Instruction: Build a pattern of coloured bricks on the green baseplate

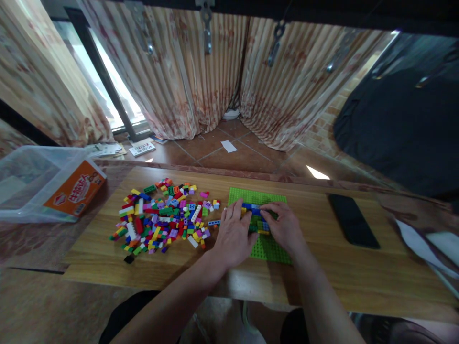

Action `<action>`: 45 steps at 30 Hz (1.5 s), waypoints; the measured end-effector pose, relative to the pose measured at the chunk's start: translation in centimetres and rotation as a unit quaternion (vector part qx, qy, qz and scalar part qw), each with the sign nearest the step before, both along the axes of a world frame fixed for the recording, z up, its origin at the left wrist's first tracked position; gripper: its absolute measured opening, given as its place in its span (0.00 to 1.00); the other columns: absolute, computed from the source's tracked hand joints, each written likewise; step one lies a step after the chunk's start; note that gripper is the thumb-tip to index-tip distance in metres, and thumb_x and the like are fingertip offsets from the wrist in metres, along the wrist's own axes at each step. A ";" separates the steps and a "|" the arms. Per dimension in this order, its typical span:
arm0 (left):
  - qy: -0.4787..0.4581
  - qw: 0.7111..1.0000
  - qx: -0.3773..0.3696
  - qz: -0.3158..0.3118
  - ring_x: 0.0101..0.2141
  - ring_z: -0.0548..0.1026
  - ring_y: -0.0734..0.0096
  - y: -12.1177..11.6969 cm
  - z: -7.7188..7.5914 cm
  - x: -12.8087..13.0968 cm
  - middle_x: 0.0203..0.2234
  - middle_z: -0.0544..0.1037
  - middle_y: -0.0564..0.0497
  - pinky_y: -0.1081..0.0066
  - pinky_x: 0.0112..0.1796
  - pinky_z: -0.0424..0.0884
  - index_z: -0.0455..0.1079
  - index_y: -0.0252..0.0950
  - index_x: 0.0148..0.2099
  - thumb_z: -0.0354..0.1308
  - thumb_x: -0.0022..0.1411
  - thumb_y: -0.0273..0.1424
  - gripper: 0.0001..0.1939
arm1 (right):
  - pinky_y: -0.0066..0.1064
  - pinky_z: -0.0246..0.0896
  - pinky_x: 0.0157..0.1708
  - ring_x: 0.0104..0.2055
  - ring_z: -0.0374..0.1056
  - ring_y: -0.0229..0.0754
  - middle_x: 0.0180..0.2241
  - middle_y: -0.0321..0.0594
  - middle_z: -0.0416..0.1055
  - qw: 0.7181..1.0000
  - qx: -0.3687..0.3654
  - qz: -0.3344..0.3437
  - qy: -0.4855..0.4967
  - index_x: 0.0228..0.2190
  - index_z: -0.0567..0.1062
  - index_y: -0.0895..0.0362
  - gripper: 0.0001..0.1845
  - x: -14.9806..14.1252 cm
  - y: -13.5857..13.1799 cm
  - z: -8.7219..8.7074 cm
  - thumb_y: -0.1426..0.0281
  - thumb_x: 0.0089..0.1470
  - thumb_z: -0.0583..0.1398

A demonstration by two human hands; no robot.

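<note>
A bright green studded baseplate point(270, 251) lies on the wooden table in front of me. On it stands a small build of toy bricks, with a row of blue bricks point(255, 210) along its far side and yellow and dark green bricks nearer to me. My left hand point(231, 236) rests over the plate's left side, fingers stretched out and thumb apart, against the build's left end. From the right, my right hand point(286, 225) has its fingertips closed at the right end of the blue row. The fingers partly cover the bricks.
Loose colourful bricks point(168, 215) are heaped left of the plate. A black phone point(353, 220) lies to the right on the wooden table point(315, 267). A clear plastic bin point(32, 155) stands at the far left, and white paper point(418, 241) lies at the right.
</note>
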State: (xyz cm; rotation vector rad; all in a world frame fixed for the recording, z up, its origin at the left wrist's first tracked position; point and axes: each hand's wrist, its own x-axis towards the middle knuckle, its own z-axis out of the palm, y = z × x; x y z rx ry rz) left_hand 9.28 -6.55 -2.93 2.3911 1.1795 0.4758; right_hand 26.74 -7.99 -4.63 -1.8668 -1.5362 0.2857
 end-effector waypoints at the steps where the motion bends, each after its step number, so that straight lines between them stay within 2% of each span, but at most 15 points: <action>1: -0.004 1.000 -0.002 0.001 0.64 0.53 0.43 0.0 0.0 0.0 0.65 0.54 0.38 0.45 0.60 0.55 0.65 0.34 0.57 0.59 0.58 0.34 0.25 | 0.41 0.63 0.45 0.42 0.68 0.46 0.37 0.43 0.72 1.000 -0.003 0.003 -0.002 0.32 0.80 0.53 0.11 0.0 0.0 0.0 0.65 0.55 0.57; 7: -0.009 1.000 -0.003 -0.003 0.63 0.54 0.44 -0.1 0.0 -0.3 0.65 0.54 0.38 0.47 0.61 0.55 0.68 0.34 0.53 0.60 0.58 0.33 0.21 | 0.41 0.63 0.45 0.41 0.68 0.47 0.35 0.44 0.73 1.000 -0.003 0.008 -0.024 0.31 0.78 0.54 0.12 -0.2 0.4 0.1 0.65 0.56 0.55; 14: 0.001 1.000 0.011 0.007 0.63 0.56 0.44 -0.2 -0.2 0.2 0.64 0.56 0.36 0.46 0.61 0.54 0.67 0.32 0.55 0.59 0.58 0.32 0.22 | 0.42 0.63 0.46 0.41 0.67 0.47 0.34 0.44 0.72 0.999 -0.001 0.030 -0.037 0.30 0.77 0.55 0.12 0.0 0.4 0.1 0.65 0.57 0.55; 18: -0.004 1.000 0.008 0.015 0.63 0.54 0.43 -0.3 -0.2 0.4 0.64 0.55 0.38 0.44 0.60 0.54 0.66 0.34 0.56 0.60 0.57 0.32 0.24 | 0.41 0.63 0.46 0.42 0.68 0.46 0.37 0.42 0.72 0.998 -0.006 0.048 -0.036 0.34 0.78 0.53 0.09 0.3 0.1 0.2 0.65 0.53 0.59; 24: -0.022 0.999 0.001 0.026 0.63 0.54 0.43 -0.2 -0.3 0.3 0.65 0.54 0.40 0.44 0.61 0.53 0.67 0.36 0.56 0.60 0.56 0.31 0.25 | 0.43 0.64 0.45 0.42 0.68 0.47 0.38 0.42 0.72 0.999 -0.008 0.022 -0.046 0.34 0.78 0.52 0.08 -0.1 0.2 -0.1 0.66 0.51 0.60; 32: -0.043 0.999 0.004 0.021 0.63 0.55 0.45 0.0 -0.2 0.1 0.65 0.55 0.40 0.46 0.61 0.54 0.66 0.36 0.57 0.60 0.57 0.31 0.25 | 0.46 0.62 0.49 0.46 0.66 0.50 0.40 0.45 0.72 0.989 0.016 0.091 -0.111 0.36 0.77 0.55 0.10 -0.3 0.0 -0.1 0.67 0.57 0.56; 41: -0.021 1.000 0.007 0.019 0.62 0.58 0.46 -0.3 -0.1 0.3 0.63 0.58 0.37 0.46 0.60 0.56 0.67 0.34 0.52 0.59 0.58 0.31 0.19 | 0.52 0.61 0.53 0.52 0.65 0.53 0.50 0.46 0.71 0.989 0.037 0.086 -0.117 0.39 0.81 0.50 0.12 0.5 -0.3 -0.5 0.65 0.57 0.58; 45: -0.010 1.000 0.013 0.010 0.62 0.58 0.46 -0.3 -0.1 0.4 0.63 0.58 0.36 0.47 0.61 0.54 0.68 0.33 0.51 0.59 0.58 0.31 0.18 | 0.52 0.61 0.53 0.55 0.63 0.53 0.53 0.45 0.70 0.990 0.032 0.080 -0.111 0.40 0.80 0.50 0.12 0.5 -0.3 -0.7 0.65 0.57 0.58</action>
